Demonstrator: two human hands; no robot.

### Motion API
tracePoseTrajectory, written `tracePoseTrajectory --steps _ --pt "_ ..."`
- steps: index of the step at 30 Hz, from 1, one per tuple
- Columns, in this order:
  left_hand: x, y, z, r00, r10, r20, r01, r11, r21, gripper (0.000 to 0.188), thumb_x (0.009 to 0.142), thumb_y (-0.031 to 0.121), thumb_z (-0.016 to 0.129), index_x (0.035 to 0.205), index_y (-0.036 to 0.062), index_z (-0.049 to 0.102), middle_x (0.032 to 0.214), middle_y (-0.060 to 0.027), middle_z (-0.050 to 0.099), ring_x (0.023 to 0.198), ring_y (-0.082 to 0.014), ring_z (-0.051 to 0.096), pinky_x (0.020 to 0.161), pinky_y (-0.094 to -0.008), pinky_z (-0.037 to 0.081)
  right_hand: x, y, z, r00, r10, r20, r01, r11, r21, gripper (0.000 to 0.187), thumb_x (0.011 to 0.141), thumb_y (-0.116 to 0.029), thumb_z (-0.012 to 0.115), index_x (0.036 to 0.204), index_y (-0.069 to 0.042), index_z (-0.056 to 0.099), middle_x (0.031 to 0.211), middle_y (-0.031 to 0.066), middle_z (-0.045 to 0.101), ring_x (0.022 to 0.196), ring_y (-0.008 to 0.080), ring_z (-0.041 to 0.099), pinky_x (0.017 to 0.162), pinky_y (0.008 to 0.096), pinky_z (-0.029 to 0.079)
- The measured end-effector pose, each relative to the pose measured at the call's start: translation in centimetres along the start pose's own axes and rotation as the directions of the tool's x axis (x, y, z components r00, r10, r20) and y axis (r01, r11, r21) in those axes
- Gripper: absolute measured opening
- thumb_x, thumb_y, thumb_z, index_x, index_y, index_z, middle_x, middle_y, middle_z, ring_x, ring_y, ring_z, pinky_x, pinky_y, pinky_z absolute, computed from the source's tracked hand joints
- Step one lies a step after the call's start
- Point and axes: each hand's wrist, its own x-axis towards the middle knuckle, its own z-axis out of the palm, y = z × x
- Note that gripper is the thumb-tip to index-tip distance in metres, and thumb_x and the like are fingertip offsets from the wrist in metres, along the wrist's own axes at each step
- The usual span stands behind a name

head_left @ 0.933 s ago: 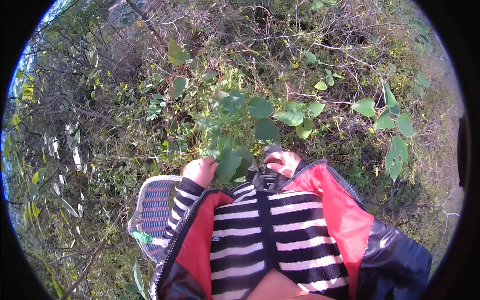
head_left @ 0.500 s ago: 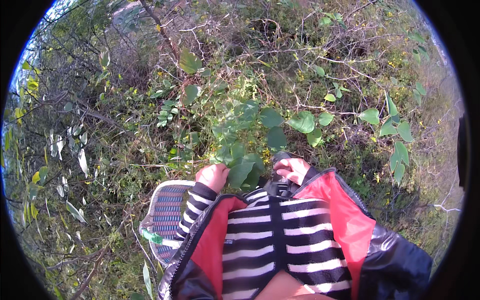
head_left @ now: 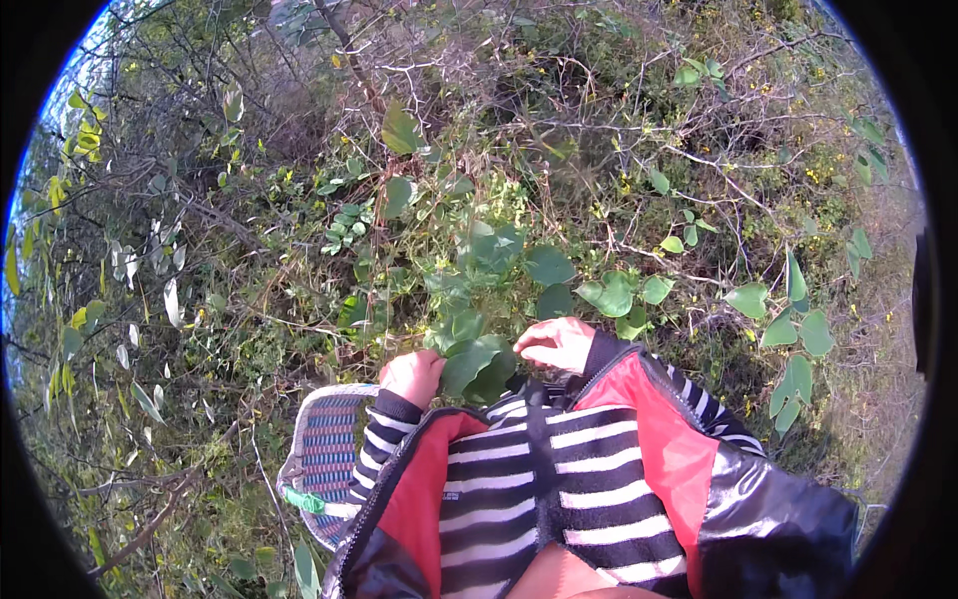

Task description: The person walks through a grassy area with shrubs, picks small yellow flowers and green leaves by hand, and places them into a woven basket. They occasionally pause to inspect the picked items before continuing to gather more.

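Right hand point(head_left: 559, 344) moved closer | broad leaves point(head_left: 467, 365) — green, overlapping, partly shaded

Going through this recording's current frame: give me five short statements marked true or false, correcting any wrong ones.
1. The left hand is beside broad green leaves. True.
2. The right hand is hidden behind the jacket. False: it is in view, bare, to the right of those leaves.
3. The jacket hangs open, showing a red lining. True.
4. The woven basket is on the person's right. False: it is on the left, beside the left sleeve.
5. The left sleeve is striped. True.
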Motion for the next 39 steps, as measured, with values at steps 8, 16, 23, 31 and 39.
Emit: tracePoseTrajectory --steps 8,16,23,31,39 --pt "-0.1 1.8 0.3 0.995 0.040 0.087 -0.049 0.993 0.109 0.021 0.079 0.029 0.054 0.074 0.0109 0.063 0.062 -0.0113 0.059 0.058 -0.0294 0.059 0.055 -0.0385 0.048 1.1 -4.1 -8.7 0.979 -0.189 -0.083 0.186 0.982 -0.041 0.020 0.083 -0.022 0.054 0.089 -0.005 0.062 0.068 0.0045 0.062 0.058 0.0131 0.059 0.058 0.0266 0.047" --pt "-1.1 -1.3 -3.4 0.983 -0.182 0.015 0.179 0.978 0.107 0.017 0.076 0.019 0.058 0.074 0.0031 0.062 0.063 -0.0165 0.058 0.061 -0.0325 0.058 0.055 -0.0366 0.045 -1.0 -0.8 -24.3 0.376 -0.114 -0.919 0.270 0.963 -0.009 0.018 0.086 -0.019 0.052 0.092 -0.005 0.062 0.065 0.0011 0.057 0.050 0.0048 0.048 0.044 0.0179 0.037" --pt "-0.3 -1.3 -4.0 0.941 -0.335 0.051 0.335 0.942 0.011 0.019 0.079 0.016 0.058 0.077 -0.0022 0.063 0.055 -0.0120 0.056 0.048 -0.0159 0.053 0.048 -0.0315 0.041 4.7 6.6 -21.9 0.728 -0.056 -0.684 -0.024 0.994 -0.107 0.021 0.084 -0.021 0.055 0.096 -0.005 0.061 0.072 0.0019 0.059 0.060 0.0070 0.055 0.053 0.0206 0.047" --pt "0.2 -1.0 -4.5 0.933 -0.357 0.039 0.347 0.924 0.162 0.021 0.079 0.023 0.058 0.080 0.0021 0.064 0.064 -0.0162 0.058 0.057 -0.0282 0.057 0.055 -0.0352 0.043 6.9 14.8 -18.6 0.816 0.176 -0.551 -0.235 0.971 -0.037 0.019 0.077 -0.024 0.056 0.090 -0.012 0.064 0.074 0.0030 0.065 0.062 0.0154 0.061 0.063 0.0291 0.049" --pt "-1.3 -1.0 -5.0 0.906 -0.423 -0.021 0.423 0.904 0.055 0.017 0.079 0.016 0.058 0.078 -0.0010 0.063 0.060 -0.0153 0.057 0.052 -0.0232 0.055 0.052 -0.0323 0.042 11.4 18.5 -10.8 0.899 0.071 -0.432 -0.202 0.943 -0.264 0.019 0.076 -0.012 0.054 0.091 -0.009 0.065 0.086 0.0130 0.063 0.082 0.0262 0.060 0.076 0.0352 0.047"
